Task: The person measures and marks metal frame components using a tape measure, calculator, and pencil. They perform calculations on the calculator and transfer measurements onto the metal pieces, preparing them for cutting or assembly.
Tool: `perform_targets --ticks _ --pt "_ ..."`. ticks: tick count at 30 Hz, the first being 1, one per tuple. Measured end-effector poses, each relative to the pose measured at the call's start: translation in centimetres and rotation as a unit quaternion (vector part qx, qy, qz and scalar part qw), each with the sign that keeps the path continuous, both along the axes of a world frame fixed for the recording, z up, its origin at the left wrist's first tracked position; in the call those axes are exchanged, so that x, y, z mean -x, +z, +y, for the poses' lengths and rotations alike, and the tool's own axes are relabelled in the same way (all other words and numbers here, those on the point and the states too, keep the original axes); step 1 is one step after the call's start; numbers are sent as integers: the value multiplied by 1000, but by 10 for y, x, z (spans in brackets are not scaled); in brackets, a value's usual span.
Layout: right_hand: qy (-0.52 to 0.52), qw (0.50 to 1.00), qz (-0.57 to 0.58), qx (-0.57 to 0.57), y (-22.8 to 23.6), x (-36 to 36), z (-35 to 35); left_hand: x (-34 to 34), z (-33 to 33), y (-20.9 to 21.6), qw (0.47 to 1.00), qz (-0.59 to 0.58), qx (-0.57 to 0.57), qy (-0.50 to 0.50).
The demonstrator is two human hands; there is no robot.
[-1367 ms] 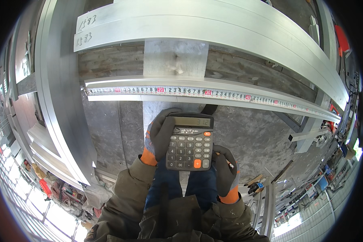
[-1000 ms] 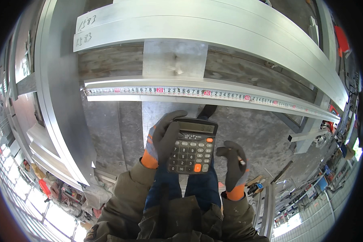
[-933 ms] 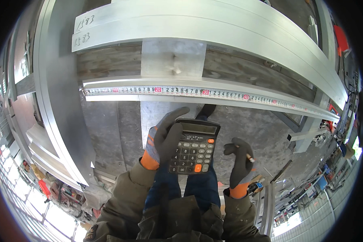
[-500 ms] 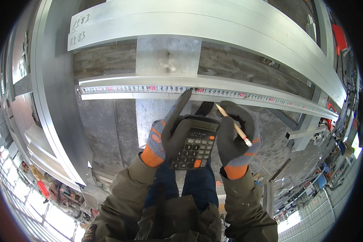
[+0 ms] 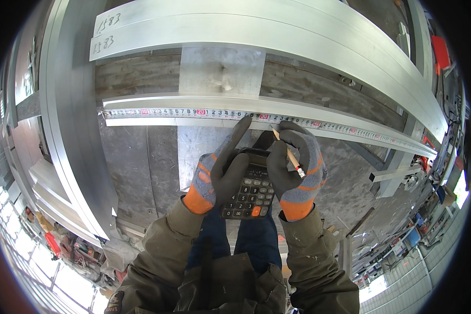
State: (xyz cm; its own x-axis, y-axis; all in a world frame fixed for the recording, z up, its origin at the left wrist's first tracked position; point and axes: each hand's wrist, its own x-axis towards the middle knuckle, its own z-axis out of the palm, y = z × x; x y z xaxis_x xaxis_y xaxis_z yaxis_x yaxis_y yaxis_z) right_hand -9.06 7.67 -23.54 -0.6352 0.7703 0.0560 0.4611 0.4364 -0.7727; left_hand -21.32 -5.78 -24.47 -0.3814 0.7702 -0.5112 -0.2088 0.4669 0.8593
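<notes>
My gloved left hand (image 5: pixel 226 170) grips a black calculator (image 5: pixel 249 194) by its left side, while its forefinger reaches up to the lower edge of a tape measure (image 5: pixel 172 112). That tape lies stretched along a long aluminium profile (image 5: pixel 141 123). A wooden pencil (image 5: pixel 290 155) with a pinkish eraser end sits between the fingers of my gloved right hand (image 5: pixel 301 167). The pencil's tip points up and left, close to the profile's near edge. My right hand covers the upper right part of the calculator, hiding much of its screen.
Wide aluminium bars (image 5: pixel 256 31) with handwritten marks lie beyond the tape. A tall metal frame member (image 5: pixel 70 115) stands at the left. Beneath the profile passes a flat metal plate (image 5: pixel 193 152). A short square tube (image 5: pixel 395 173) juts in at the right.
My right hand has moved left with the pencil, now overlapping the calculator's upper right. The pencil tip is nearer the profile. My left hand has stayed nearly in place.
</notes>
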Motion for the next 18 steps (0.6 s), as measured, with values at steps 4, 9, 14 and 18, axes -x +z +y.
perform_targets --ticks 4,9,14,18 --pt "-1 1000 2 -10 1 2 1 2 0 3 1000 1 9 -21" --pt "0 1000 10 -9 -1 2 -1 -2 3 -3 1000 8 -29 5" --pt "11 1000 9 -14 -1 1 1 -2 1 -4 1000 1 -15 -6" --pt "14 1000 4 -3 2 0 2 -2 3 -2 999 -23 -20 10"
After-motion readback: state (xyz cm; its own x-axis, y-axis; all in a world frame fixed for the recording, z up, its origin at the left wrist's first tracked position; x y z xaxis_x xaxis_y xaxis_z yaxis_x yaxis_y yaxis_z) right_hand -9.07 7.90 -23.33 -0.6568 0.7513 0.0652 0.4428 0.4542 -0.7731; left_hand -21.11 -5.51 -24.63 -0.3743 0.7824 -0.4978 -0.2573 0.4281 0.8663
